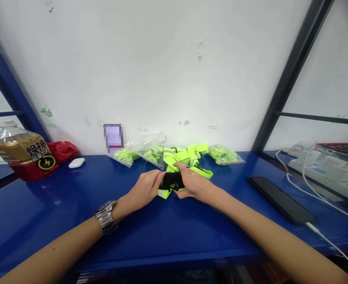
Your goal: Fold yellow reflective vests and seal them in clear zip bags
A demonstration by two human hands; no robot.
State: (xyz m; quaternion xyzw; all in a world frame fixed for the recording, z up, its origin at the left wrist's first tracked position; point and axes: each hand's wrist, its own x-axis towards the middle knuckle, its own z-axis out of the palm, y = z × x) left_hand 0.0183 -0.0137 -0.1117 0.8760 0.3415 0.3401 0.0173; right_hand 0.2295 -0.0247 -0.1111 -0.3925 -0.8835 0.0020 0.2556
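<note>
A black plastic buckle [171, 181] on a fluorescent yellow reflective strap harness [169, 156] is between my two hands. My left hand [146, 186], with a metal watch on its wrist, pinches the buckle's left end. On the other side, my right hand [193, 182] grips the right end between thumb and fingers. Yellow webbing with grey reflective stripes lies bunched behind the buckle, and a piece hangs below it. Whether the buckle's halves are locked together I cannot tell; my fingers cover both ends.
Bagged yellow straps [222, 154] lie by the wall, with more bags [125, 157] to the left. A drink bottle [22, 152], red plastic bag [63, 150] and white earbud case [77, 162] stand left. At right are a phone [282, 199] on a cable and power strips [324, 165].
</note>
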